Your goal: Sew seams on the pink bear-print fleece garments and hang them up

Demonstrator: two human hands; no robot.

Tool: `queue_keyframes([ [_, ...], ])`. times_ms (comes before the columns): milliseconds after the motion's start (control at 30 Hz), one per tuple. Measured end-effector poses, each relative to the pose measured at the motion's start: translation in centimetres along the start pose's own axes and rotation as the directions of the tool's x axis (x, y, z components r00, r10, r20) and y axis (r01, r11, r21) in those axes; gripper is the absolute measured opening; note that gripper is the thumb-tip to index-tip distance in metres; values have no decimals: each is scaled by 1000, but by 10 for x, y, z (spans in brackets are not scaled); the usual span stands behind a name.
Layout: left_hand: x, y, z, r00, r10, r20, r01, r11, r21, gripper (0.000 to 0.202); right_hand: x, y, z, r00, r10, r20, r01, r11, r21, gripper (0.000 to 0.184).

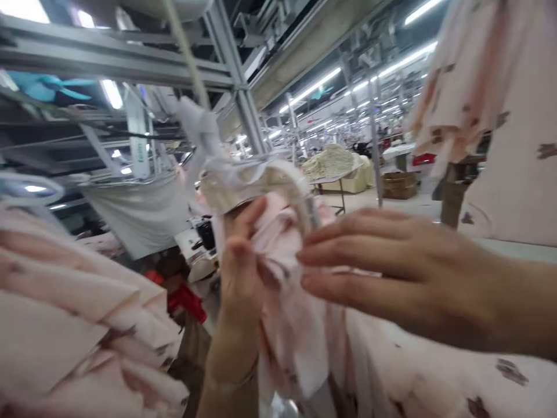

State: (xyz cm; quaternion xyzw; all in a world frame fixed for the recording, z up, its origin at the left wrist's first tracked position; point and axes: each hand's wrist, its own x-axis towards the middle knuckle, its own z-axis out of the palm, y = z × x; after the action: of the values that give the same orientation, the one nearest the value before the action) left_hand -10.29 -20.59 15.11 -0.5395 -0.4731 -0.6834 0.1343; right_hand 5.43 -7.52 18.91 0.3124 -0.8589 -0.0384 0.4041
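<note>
While left hand holds 1 pink bundle, right hand alongside.

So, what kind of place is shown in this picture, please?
Probably a garment factory: printed pink fabric hangs at the right, cream fabric is piled further back, and ceiling tube lights run into the distance.

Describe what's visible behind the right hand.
Beyond the right hand, pink patterned fabric shows below and a brown box farther back above; whatever lies directly behind the hand is covered.
</note>
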Motion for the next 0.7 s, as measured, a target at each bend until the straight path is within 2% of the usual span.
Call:
queue_keyframes([
  [67,10,-7,4,998,-25,61,31,995,-94,52,14,12,4,999,24,-29,-23,999,26,25],
  [133,18,-17,9,998,37,42,-35,998,-48,38,16,27,8,998,51,-29,-50,998,39,24],
  [233,25,-32,14,987,159,-18,-159,987,29,29,9,51,11,999,22,30,-18,989,-146,34],
  [333,31,-44,15,982,181,51,-181,983,-1,35,7,66,10,995,85,53,-65,951,-303,28],
  [400,36,-51,13,974,210,81,-213,977,25,37,10,73,12,984,171,46,-152,950,-273,21],
  [467,42,-58,10,965,254,65,-259,962,85,31,15,78,16,979,199,38,-187,958,-216,23],
  [600,54,-66,0,957,284,59,-290,945,151,25,22,85,27,990,134,39,-122,967,-223,43],
  [700,57,-68,-5,965,260,42,-263,944,199,26,22,91,31,993,2,116,36,944,-329,46],
])
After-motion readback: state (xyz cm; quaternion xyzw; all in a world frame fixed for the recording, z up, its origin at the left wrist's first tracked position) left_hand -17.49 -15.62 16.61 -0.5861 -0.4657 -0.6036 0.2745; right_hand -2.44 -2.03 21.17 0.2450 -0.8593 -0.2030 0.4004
